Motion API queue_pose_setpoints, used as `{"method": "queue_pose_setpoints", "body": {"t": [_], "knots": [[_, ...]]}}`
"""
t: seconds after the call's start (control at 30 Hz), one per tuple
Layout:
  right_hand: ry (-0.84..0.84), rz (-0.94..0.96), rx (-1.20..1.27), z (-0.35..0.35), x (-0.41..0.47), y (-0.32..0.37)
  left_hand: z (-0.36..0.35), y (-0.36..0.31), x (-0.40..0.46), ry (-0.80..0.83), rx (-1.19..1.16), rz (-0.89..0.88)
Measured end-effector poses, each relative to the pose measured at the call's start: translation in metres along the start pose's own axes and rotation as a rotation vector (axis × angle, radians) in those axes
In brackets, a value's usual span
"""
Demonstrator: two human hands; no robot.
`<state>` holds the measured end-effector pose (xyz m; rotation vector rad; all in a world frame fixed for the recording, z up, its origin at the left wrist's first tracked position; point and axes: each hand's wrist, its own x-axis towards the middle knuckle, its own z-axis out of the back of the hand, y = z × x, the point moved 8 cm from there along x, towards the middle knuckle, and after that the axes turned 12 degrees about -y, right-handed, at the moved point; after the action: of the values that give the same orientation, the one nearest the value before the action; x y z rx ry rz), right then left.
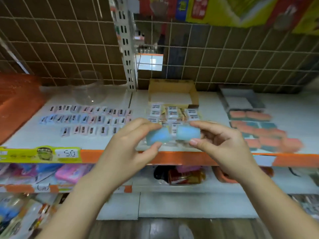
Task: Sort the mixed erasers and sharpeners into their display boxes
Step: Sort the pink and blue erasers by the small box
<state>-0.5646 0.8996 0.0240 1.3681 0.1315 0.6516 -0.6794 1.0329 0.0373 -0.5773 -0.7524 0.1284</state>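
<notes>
My left hand (127,145) pinches a pale blue block (156,138) between thumb and fingers. My right hand (222,147) pinches a second pale blue block (188,133) the same way. The two blocks meet end to end above the shelf's front edge. Behind them lies a pile of white wrapped erasers (172,114) in front of an open cardboard display box (172,91). Rows of small pastel sharpeners (88,119) are laid out on the white shelf (43,135) to the left. The frame is blurred.
A clear round jar (88,88) stands at the back left beside an orange basket (17,104). Orange and teal blocks (259,130) lie to the right, below a grey tray (241,99). A wire grid (69,40) backs the shelf. Lower shelves hold pencil cases (72,173).
</notes>
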Motion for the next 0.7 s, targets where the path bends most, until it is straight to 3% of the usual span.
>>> {"method": "queue_pose_setpoints", "body": {"t": [0.3,0.47,0.7], "knots": [[-0.062,0.087,-0.175,0.154,0.033,-0.061,-0.135,-0.061,0.044,-0.014,-0.044,0.050],[-0.048,0.114,-0.282,0.234,0.066,-0.104,-0.209,-0.073,0.072,0.055,-0.004,0.075],[-0.078,-0.026,-0.428,0.282,0.108,-0.166,-0.282,-0.086,0.121,0.187,0.053,0.113]]}}
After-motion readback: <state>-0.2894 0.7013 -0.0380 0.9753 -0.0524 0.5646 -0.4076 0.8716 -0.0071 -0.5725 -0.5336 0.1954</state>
